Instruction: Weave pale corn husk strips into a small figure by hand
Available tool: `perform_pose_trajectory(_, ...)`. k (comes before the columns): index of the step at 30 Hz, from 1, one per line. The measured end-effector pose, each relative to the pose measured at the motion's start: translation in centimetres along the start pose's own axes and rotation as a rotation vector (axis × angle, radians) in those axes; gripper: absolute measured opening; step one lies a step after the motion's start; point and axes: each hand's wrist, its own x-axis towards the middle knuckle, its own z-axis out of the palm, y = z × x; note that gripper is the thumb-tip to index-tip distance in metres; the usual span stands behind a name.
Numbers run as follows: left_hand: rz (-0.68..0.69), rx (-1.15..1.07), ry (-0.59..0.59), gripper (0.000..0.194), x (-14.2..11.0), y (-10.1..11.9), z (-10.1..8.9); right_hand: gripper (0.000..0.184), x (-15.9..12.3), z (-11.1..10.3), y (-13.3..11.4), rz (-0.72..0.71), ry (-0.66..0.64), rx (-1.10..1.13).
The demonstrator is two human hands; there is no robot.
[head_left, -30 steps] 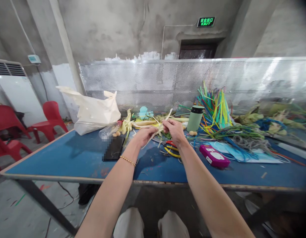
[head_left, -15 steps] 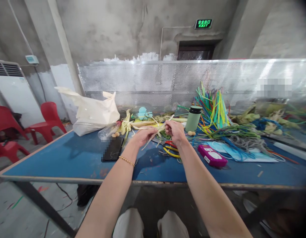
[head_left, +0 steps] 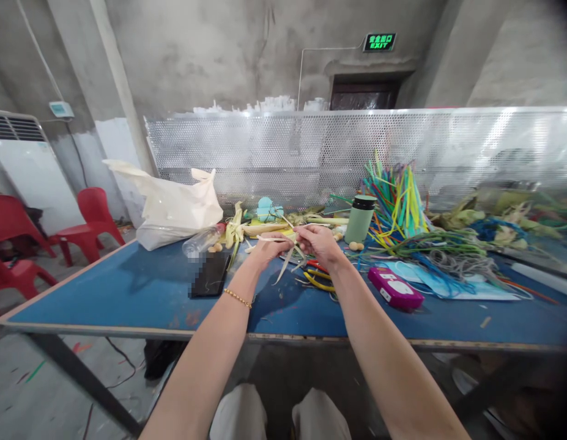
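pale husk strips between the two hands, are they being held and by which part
Yes, the pale husk strips are pinched in the fingertips of the left hand and right hand, near where the strips meet; loose ends stick out.

Above the table's (head_left: 113, 299) left front corner a hand could pass low, up to the left forearm (head_left: 214, 342); the pale bag (head_left: 180, 208) blocks the back left; the green cup (head_left: 359, 223) and colored strips (head_left: 402, 201) stand right of middle; the perforated panel (head_left: 265, 146) closes the back edge.
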Motion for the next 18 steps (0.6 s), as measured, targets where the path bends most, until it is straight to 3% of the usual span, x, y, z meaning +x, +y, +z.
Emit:
perform_pose_trajectory(9,0.064,0.032,-0.004,0.015,0.16,-0.16,0.15,0.026,0.08,0.41,0.28,-0.058,0.02,-0.187)
perform_pose_trajectory(18,0.014,-0.026,-0.019,0.021,0.06,0.16,0.04,0.021,-0.06,0.51,-0.04,-0.092,0.005,-0.083)
